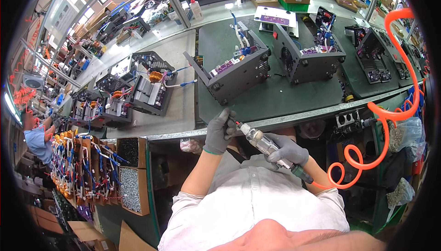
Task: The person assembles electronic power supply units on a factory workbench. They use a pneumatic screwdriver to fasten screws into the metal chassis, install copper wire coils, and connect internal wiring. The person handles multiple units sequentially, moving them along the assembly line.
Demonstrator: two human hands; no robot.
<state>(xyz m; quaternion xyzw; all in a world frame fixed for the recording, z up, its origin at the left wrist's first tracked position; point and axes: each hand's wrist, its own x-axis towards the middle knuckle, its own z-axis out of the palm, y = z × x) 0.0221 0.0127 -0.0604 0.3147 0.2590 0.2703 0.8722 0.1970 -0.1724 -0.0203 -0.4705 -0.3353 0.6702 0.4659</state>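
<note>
In my gloved right hand (290,151) is a pneumatic screwdriver (262,141), its fingers wrapped round the silver body. The tool lies slanted in front of my chest, its tip pointing up and left toward my other hand. An orange coiled air hose (351,168) runs from its rear end. My gloved left hand (218,132) is closed, thumb and fingers pinched together close to the tip at the bench's front edge. Whatever is between those fingers is too small to make out. Just beyond stands a dark grey metal chassis (239,69) with purple circuit boards and blue-and-white cables.
A second open chassis (310,60) stands to the right on the green mat (275,101). More housings (151,85) with copper coils sit at left. Below them is a box of screws (130,189) beside hanging cable assemblies (76,168). A co-worker (39,138) is at far left.
</note>
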